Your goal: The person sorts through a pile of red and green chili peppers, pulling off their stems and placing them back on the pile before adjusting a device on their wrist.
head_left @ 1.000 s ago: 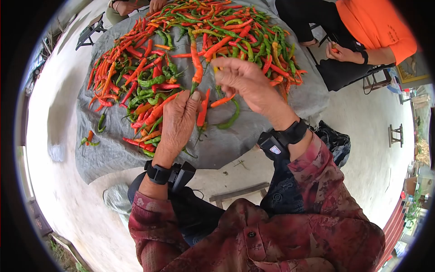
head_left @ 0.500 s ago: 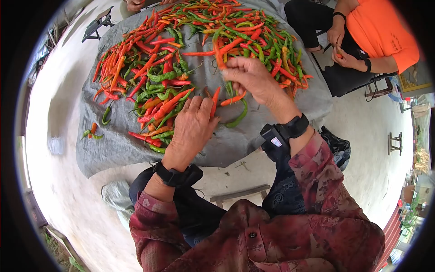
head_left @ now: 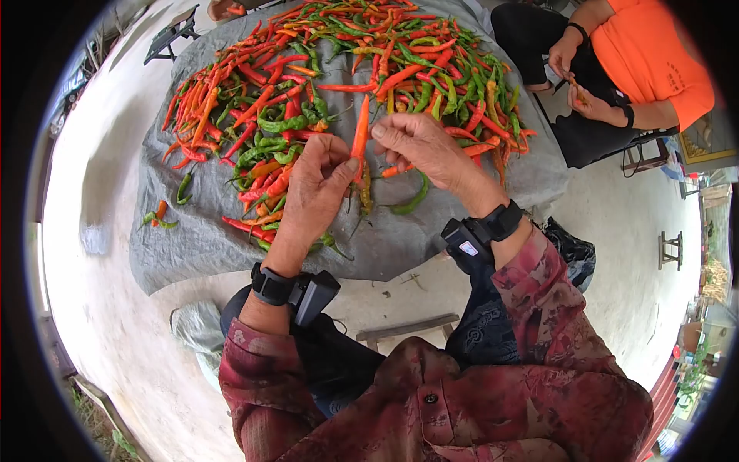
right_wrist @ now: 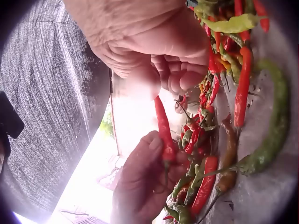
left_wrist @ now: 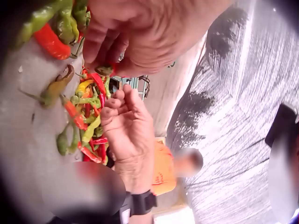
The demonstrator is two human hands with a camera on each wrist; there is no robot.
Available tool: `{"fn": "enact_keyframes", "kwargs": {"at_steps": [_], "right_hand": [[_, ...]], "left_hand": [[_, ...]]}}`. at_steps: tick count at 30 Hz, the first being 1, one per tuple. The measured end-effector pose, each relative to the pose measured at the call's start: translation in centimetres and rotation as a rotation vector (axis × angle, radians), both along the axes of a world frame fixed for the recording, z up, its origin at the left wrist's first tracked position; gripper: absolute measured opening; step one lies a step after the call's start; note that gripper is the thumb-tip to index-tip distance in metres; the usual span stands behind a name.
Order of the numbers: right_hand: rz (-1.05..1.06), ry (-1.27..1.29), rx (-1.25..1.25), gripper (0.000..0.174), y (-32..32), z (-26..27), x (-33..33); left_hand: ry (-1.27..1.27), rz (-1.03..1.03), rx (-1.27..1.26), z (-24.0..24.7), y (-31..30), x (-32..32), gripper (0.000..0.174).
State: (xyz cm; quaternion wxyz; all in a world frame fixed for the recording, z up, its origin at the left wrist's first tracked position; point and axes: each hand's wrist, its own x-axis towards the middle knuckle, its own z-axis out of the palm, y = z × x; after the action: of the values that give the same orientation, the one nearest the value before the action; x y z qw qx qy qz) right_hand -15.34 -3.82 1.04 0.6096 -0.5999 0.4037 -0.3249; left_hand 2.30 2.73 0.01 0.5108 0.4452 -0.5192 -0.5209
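Observation:
My left hand point(head_left: 314, 175) pinches a long red-orange chili pepper point(head_left: 360, 138) near its stem end, between thumb and fingers. The pepper stands with its tip pointing away from me, over the grey cloth. In the right wrist view, the same red pepper point(right_wrist: 162, 123) points its tip up toward the right hand's thumb. My right hand point(head_left: 427, 150) is just to the right of it, fingers loosely bent with nothing between them; its palm shows in the left wrist view. Below the hands lie a brownish-yellow pepper point(head_left: 366, 194) and a curved green pepper point(head_left: 412, 197).
Heaps of red, orange and green chili peppers point(head_left: 269, 115) spread over the grey cloth point(head_left: 200, 250). A person in an orange top point(head_left: 643, 54) sits at the right, handling a small pepper. Another person's hand point(head_left: 225, 9) shows at the far edge. Low stools stand around.
The right hand let go of an orange-red pepper at the far heap and came back nearer. The left hand picked up a red-orange pepper from the cloth and raised it.

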Motion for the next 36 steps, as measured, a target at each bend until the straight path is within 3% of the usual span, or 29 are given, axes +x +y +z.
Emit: {"fn": "enact_keyframes", "kwargs": {"at_steps": [2, 6, 8, 13, 15, 17, 19, 23, 25, 26, 28, 30, 32, 33, 35, 36], "right_hand": [[0.188, 0.084, 0.063, 0.035, 0.1, 0.1, 0.0], [0.189, 0.022, 0.045, 0.034, 0.0, -0.7, 0.0], [0.008, -0.022, 0.043, 0.031, -0.1, -0.1, -0.1], [-0.048, -0.089, -0.004, 0.032, -0.1, -0.2, -0.5], [-0.085, -0.115, -0.023, 0.031, 0.0, -0.3, -0.7], [-0.188, -0.088, -0.126, 0.031, -0.6, 0.3, -1.1], [-0.236, -0.041, -0.145, 0.03, -1.3, 0.2, -1.8], [-0.091, 0.096, -0.065, 0.027, -1.3, 0.3, -2.7], [-0.033, 0.171, -0.024, 0.026, -1.3, 0.4, -2.9], [-0.064, 0.129, -0.003, 0.026, -1.4, 0.5, -2.8], [-0.099, 0.084, 0.019, 0.027, -2.0, 0.2, -3.1], [-0.23, -0.213, 0.049, 0.031, -3.0, 0.3, -3.6], [-0.282, -0.14, 0.0, 0.034, -3.2, 0.8, -4.5], [-0.328, -0.066, -0.046, 0.036, -3.2, 1.0, -4.7], [-0.333, 0.03, -0.125, 0.039, -2.6, 0.9, -4.8], [-0.199, 0.098, -0.233, 0.037, -2.3, 1.2, -4.7]], "left_hand": [[-0.019, -0.044, 0.022, 0.2, 0.0, -0.1, 0.009], [0.071, -0.04, 0.145, -0.2, -0.2, -0.8, 0.016], [0.053, -0.075, 0.168, 0.0, 0.0, -0.9, 0.017], [-0.075, -0.158, 0.178, -0.2, 0.0, -0.8, 0.018], [-0.263, -0.04, 0.088, 0.2, -0.1, -0.7, 0.018], [-0.232, -0.007, 0.101, 0.3, -0.2, -0.3, 0.016], [-0.517, 0.027, -0.103, -0.1, -0.2, 0.1, 0.012], [-0.523, -0.153, -0.218, -0.7, 0.7, -1.1, 0.015], [-0.907, -0.248, -0.482, -1.2, 1.1, -1.9, 0.018], [-1.024, -0.245, -0.47, -1.5, 1.2, -2.3, 0.02], [-1.032, -0.22, -0.512, -1.9, 1.3, -2.8, 0.02], [-1.041, -0.196, -0.559, -1.8, 1.1, -3.0, 0.019], [-0.807, -0.146, -0.391, -1.3, 0.7, -2.8, 0.017], [-0.807, -0.148, -0.394, -1.0, 0.5, -2.6, 0.017], [-0.511, -0.085, -0.031, -0.6, 0.2, -2.1, 0.018], [-0.421, -0.077, -0.045, -0.8, -0.2, -1.8, 0.022]]}}
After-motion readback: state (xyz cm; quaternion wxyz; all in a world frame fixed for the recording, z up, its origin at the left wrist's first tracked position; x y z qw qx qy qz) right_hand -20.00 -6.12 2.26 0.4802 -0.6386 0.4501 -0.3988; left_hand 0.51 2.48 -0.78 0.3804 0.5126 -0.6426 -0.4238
